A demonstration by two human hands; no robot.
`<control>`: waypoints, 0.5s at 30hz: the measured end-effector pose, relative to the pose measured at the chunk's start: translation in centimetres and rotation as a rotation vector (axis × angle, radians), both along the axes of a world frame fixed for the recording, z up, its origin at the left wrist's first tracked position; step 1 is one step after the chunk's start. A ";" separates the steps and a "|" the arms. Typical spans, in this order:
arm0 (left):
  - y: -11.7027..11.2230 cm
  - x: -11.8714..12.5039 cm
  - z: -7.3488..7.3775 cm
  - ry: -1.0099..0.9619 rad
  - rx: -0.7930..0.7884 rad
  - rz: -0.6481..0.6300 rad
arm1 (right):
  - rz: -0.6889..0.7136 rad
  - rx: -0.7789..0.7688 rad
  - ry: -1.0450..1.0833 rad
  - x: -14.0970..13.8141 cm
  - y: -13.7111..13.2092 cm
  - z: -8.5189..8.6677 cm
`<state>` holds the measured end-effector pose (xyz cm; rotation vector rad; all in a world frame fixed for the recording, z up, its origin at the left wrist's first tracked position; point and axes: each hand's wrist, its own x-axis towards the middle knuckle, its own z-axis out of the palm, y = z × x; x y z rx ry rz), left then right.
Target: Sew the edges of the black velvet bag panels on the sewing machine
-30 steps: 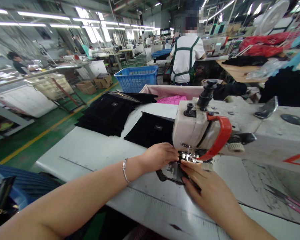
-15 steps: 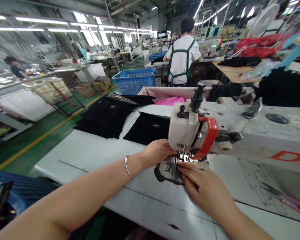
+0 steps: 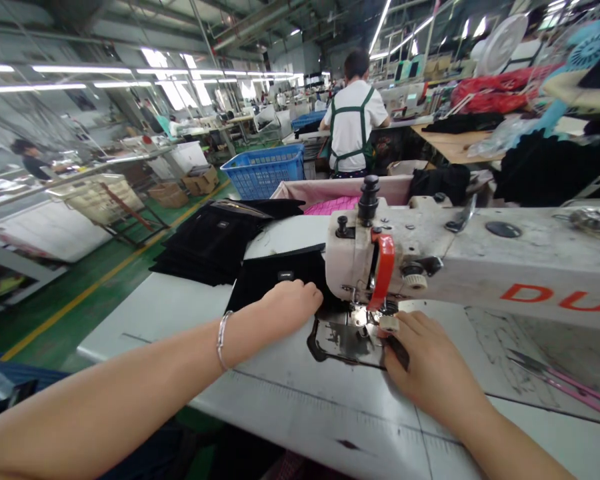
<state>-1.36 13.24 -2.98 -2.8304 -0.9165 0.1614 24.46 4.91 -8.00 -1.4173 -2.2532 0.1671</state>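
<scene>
A black fabric panel (image 3: pixel 265 267) with a small label lies flat on the bed left of the sewing machine (image 3: pixel 353 260). Across its near edge rests my left hand (image 3: pixel 293 303), fingers curled together on the cloth by the machine head. My right hand (image 3: pixel 425 357) is just right of the needle area, its fingers bent around a small dark piece (image 3: pixel 398 352) beside a pale knob (image 3: pixel 389 324); what exactly it grips is unclear. Between the hands, the metal needle plate (image 3: pixel 337 339) is exposed under the lit presser foot.
Black panels (image 3: pixel 200 243) are stacked at the table's far left. Pink-handled scissors (image 3: pixel 570 387) lie at right. Beyond the table stand a pink-lined bin (image 3: pixel 395 189), a blue basket (image 3: pixel 265 172) and a seated co-worker (image 3: pixel 353 123) facing away.
My left hand has moved left, away from the needle, and the black panel has come left and nearer. My right hand has shifted right, off the plate. The view has turned slightly right.
</scene>
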 end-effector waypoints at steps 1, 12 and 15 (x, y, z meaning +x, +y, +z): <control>-1.3 0.0 0.5 0.060 -0.006 -0.015 | 0.010 0.011 0.019 0.0 0.1 -0.1; -6.4 3.0 2.6 -0.282 -0.295 0.045 | 0.229 0.175 0.106 -0.7 -0.2 -0.5; -6.3 2.7 -0.9 -0.319 -0.178 -0.009 | 0.325 0.204 0.122 -0.9 -0.8 -0.7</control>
